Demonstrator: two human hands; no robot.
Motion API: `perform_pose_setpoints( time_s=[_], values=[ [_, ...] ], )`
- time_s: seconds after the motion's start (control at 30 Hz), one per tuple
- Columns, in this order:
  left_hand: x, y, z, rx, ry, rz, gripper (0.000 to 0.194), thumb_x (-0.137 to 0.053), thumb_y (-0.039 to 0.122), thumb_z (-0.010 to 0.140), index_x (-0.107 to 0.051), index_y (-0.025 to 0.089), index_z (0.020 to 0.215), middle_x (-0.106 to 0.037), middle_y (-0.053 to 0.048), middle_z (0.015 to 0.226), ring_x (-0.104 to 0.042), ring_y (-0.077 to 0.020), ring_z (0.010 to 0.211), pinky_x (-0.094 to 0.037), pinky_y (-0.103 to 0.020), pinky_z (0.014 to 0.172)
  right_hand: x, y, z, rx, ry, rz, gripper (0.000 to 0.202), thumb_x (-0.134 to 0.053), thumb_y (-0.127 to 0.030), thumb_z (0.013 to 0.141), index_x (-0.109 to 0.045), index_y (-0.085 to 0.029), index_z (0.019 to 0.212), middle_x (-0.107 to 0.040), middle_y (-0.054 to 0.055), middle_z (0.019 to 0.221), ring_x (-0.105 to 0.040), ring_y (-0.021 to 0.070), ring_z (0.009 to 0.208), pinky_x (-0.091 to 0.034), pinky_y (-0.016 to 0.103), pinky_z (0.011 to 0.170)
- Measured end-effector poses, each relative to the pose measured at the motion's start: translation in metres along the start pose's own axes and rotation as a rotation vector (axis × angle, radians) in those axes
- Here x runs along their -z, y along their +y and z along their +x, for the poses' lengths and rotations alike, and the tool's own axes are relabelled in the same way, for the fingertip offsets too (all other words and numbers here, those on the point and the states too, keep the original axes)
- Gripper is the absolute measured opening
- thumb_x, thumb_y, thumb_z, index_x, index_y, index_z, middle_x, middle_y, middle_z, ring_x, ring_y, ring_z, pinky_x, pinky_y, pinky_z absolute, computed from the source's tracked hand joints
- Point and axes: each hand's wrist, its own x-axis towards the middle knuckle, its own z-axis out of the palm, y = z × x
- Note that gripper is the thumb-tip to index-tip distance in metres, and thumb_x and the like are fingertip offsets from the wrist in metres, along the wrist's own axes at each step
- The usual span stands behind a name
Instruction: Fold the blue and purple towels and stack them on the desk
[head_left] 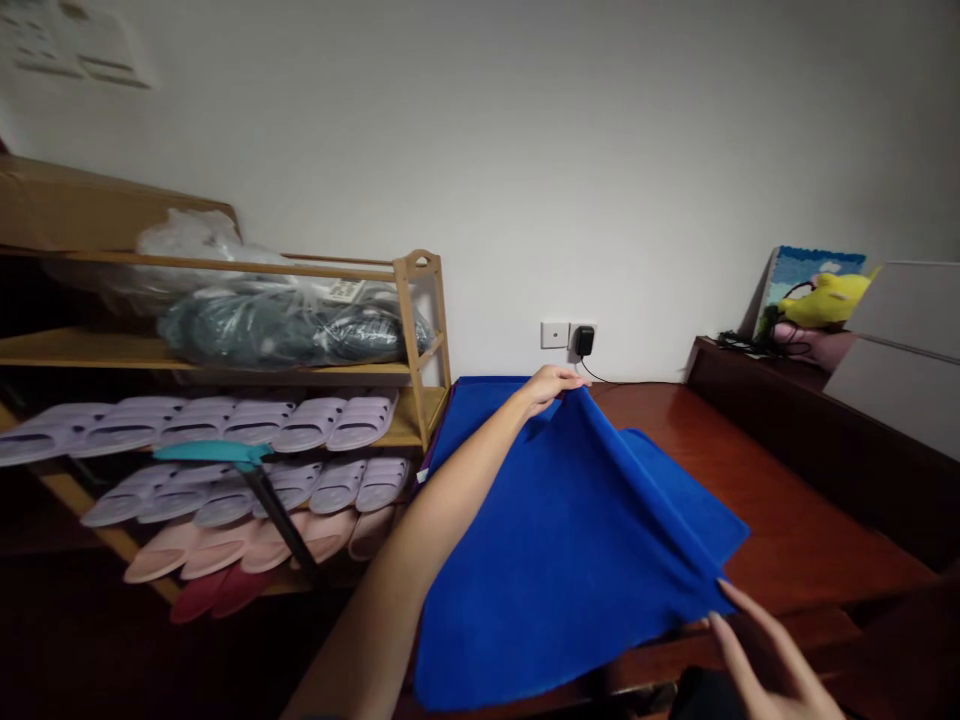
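Observation:
A bright blue cloth (540,550), like a towel, is spread over the reddish-brown wooden surface, and its front edge hangs toward me. My left hand (553,386) reaches across and pinches the far edge of it, raising that edge into a peak. At the near right corner, the thumb and fingers of my right hand (772,660) close on the same cloth. Between the two hands the edge runs in a slanting fold. More blue fabric (682,495) lies flat under and beyond this fold; whether it is the same piece I cannot tell.
A wooden shoe rack (420,350) on the left holds lilac slippers (364,418), pink slippers (225,545) and plastic-wrapped bundles (285,325). A turquoise-topped pole (217,452) stands before it. A black plug (583,340) sits in the wall socket. A yellow plush toy (825,298) is at right.

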Motion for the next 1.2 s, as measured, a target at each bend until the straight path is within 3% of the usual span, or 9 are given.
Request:
perform_pose_setpoints(
  time_s=[0.07, 0.13, 0.3, 0.4, 0.57, 0.83, 1.2],
  values=[
    [0.006, 0.01, -0.006, -0.021, -0.019, -0.019, 0.018, -0.067, 0.009, 0.073, -0.073, 0.012, 0.09, -0.071, -0.007, 0.079, -0.062, -0.0123, 0.068, -0.047, -0.028, 0.072, 0.004, -0.004, 0.023, -0.055, 0.058, 0.09, 0.047, -0.075, -0.047, 0.067, -0.069, -0.015, 0.101, -0.069, 0.006, 0.099, -0.066, 0.0212, 0.084, -0.054, 0.027, 0.085],
    [0.01, 0.019, -0.014, -0.055, -0.027, -0.032, 0.026, -0.07, 0.005, 0.067, -0.073, 0.012, 0.092, -0.07, -0.006, 0.079, -0.062, -0.0122, 0.07, -0.047, -0.028, 0.073, 0.007, -0.007, 0.047, -0.123, 0.106, 0.135, 0.049, -0.077, -0.047, 0.064, -0.07, -0.015, 0.1, -0.069, 0.006, 0.099, -0.065, 0.0213, 0.087, -0.051, 0.028, 0.09],
    [0.017, 0.033, -0.031, -0.176, 0.017, -0.04, 0.03, -0.072, 0.005, 0.064, -0.071, 0.014, 0.093, -0.07, -0.004, 0.089, -0.062, -0.0118, 0.08, -0.046, -0.027, 0.081, 0.012, -0.011, 0.097, -0.093, 0.175, 0.18, 0.05, -0.078, -0.046, 0.064, -0.07, -0.016, 0.102, -0.069, 0.006, 0.093, -0.065, 0.0201, 0.084, -0.051, 0.033, 0.09],
    [0.02, 0.037, -0.037, -0.296, 0.05, 0.092, 0.027, -0.071, 0.011, 0.068, -0.071, 0.014, 0.095, -0.07, -0.005, 0.095, -0.062, -0.015, 0.087, -0.046, -0.031, 0.085, 0.012, -0.012, 0.117, -0.039, 0.173, 0.212, 0.051, -0.078, -0.045, 0.064, -0.07, -0.015, 0.104, -0.069, 0.006, 0.091, -0.064, 0.0187, 0.08, -0.051, 0.037, 0.089],
    [0.021, 0.041, -0.044, -0.452, 0.077, 0.361, 0.019, -0.064, 0.016, 0.075, -0.071, 0.014, 0.094, -0.072, -0.006, 0.097, -0.064, -0.019, 0.093, -0.045, -0.033, 0.088, 0.009, -0.014, 0.135, 0.033, 0.171, 0.236, 0.05, -0.078, -0.043, 0.064, -0.07, -0.014, 0.104, -0.069, 0.007, 0.089, -0.064, 0.0178, 0.078, -0.052, 0.034, 0.085],
    [0.024, 0.046, -0.057, -0.492, 0.112, 0.434, 0.016, -0.062, 0.02, 0.08, -0.071, 0.015, 0.091, -0.072, -0.006, 0.094, -0.065, -0.0192, 0.091, -0.047, -0.031, 0.085, 0.007, -0.019, 0.156, 0.059, 0.122, 0.242, 0.046, -0.075, -0.039, 0.068, -0.069, -0.014, 0.106, -0.069, 0.008, 0.094, -0.064, 0.0159, 0.082, -0.05, 0.026, 0.082],
    [0.028, 0.081, -0.074, -0.662, 0.194, 0.637, 0.015, -0.058, 0.022, 0.086, -0.071, 0.017, 0.09, -0.067, -0.003, 0.083, -0.061, -0.015, 0.078, -0.046, -0.027, 0.074, 0.007, -0.044, 0.186, 0.214, 0.158, 0.28, 0.041, -0.076, -0.032, 0.069, -0.071, -0.013, 0.106, -0.065, 0.007, 0.083, -0.057, 0.0101, 0.069, -0.047, 0.022, 0.068]
  ],
)
